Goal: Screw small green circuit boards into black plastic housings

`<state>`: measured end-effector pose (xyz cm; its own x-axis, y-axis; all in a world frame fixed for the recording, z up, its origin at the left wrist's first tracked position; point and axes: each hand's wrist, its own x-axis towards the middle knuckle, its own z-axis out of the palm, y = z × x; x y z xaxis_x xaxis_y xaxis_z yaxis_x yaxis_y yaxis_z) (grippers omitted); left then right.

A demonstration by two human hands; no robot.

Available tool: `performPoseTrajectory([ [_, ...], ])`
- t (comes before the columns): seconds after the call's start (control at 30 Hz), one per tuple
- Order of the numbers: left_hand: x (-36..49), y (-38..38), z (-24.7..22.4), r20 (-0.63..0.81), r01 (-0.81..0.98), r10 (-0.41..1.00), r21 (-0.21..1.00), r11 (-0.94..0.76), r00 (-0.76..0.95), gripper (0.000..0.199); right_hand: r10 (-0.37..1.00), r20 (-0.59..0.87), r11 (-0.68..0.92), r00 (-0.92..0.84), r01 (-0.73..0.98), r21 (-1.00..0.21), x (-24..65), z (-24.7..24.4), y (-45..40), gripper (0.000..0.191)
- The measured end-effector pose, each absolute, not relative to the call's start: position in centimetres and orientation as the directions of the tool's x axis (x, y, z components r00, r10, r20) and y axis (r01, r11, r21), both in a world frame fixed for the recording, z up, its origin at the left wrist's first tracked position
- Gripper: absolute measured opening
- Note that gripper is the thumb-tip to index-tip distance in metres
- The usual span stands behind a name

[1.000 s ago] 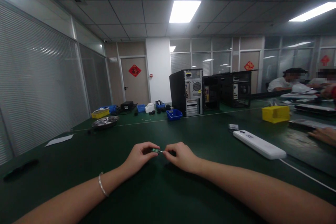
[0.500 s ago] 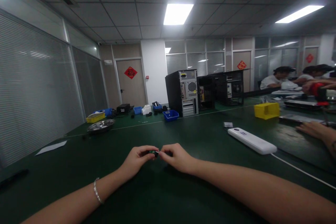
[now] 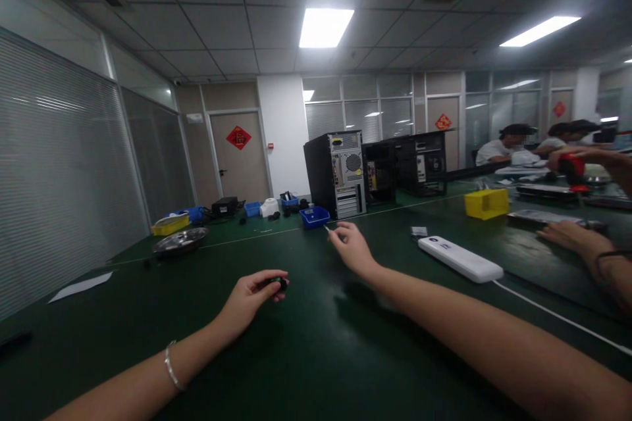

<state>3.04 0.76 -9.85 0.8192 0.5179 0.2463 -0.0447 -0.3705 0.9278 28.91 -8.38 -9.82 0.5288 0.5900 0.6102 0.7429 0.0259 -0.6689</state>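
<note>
A: Where are the small pieces?

B: A little dark part (image 3: 281, 284) sits near the centre of the frame, pinched in the left hand (image 3: 257, 293). A thin pale stick (image 3: 326, 229) is in the right hand (image 3: 351, 247), higher up and right of centre, its tip near the blue tray (image 3: 315, 217). Whether it touches the tray, I can't tell.

A: How are they gripped?

B: Both grips look narrow, thumb against fingers. How firm, I can't say; the fingers hide most of the dark part.

A: So what could go wrong?

B: A slip, I'd judge. So little of the stick seems to be held that a small twist could drop it on the green table (image 3: 296, 368), where it might be hard to find. The dark part could pop out if squeezed too near its edge.

A: And round about?

B: The tray stands just beside the tall computer case (image 3: 343, 174), so a careless reach could knock its rim. At lower right, the white cord (image 3: 563, 316) of the long white block (image 3: 459, 258) runs near the right forearm; an elbow swinging outward might drag it.
</note>
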Motion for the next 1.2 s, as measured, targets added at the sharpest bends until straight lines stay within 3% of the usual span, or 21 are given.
performPoseTrajectory([
  [0.1, 3.0, 0.5, -9.7, 0.236, -0.034, 0.51, 0.927, -0.374, 0.827, 0.032, 0.546, 0.583, -0.022, 0.601, 0.706, -0.708, 32.3, -9.0, -8.6, 0.033],
  [0.23, 3.1, 0.7, -9.9, 0.209, 0.019, 0.555, 0.926, -0.377, 0.805, 0.03, 0.646, 0.504, -0.01, 0.573, 0.666, -0.746, 32.5, -9.5, -8.5, 0.039],
  [0.43, 3.2, 1.7, -10.4, 0.161, 0.152, 0.559, 0.869, -0.471, 0.813, 0.03, 0.804, 0.489, 0.13, 0.338, 0.703, -0.699, 26.9, -11.1, -8.0, 0.032],
  [0.63, 2.8, 0.8, -9.9, 0.153, 0.224, 0.425, 0.667, -0.711, 0.892, 0.025, 0.828, 0.553, 0.294, 0.091, 0.77, -0.567, 24.4, -11.6, -8.8, 0.028],
  [0.93, 2.3, -1.2, -9.3, 0.041, 0.297, 0.412, 0.63, -0.717, 0.91, 0.025, 0.834, 0.544, 0.279, 0.094, 0.779, -0.561, 24.7, -12.2, -8.6, 0.028],
  [1.2, 2.3, -2.1, -9.0, 0.094, 0.294, 0.399, 0.529, -0.796, 0.912, 0.025, 0.83, 0.555, 0.288, 0.062, 0.804, -0.52, 24.6, -12.2, -8.7, 0.027],
])
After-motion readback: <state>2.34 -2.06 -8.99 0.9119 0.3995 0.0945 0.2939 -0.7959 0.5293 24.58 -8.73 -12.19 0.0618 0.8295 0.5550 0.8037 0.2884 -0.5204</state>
